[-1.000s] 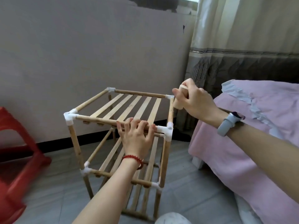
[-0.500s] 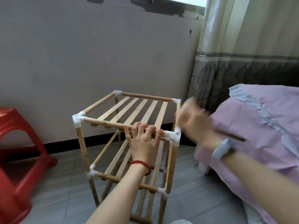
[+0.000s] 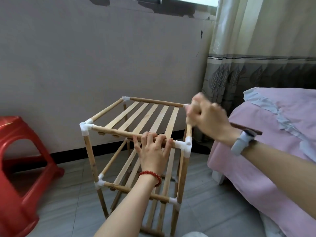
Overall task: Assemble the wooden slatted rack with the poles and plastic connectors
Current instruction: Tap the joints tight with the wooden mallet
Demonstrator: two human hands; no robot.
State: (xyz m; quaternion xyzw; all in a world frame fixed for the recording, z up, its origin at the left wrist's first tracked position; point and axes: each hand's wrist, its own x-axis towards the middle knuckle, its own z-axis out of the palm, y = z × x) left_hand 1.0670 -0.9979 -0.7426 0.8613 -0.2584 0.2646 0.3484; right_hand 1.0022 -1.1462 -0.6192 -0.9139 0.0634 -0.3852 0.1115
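Left hand grips the light, stiff wooden rack's near top pole; blurred right hand, curled at its far corner, holds I cannot tell what.

Blurred right hand, grasp unclear

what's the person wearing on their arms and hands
Both forearms are bare, with no sleeves in view. The left hand has a red beaded bracelet at its wrist. The right hand has a watch with a pale grey-blue strap at its wrist.
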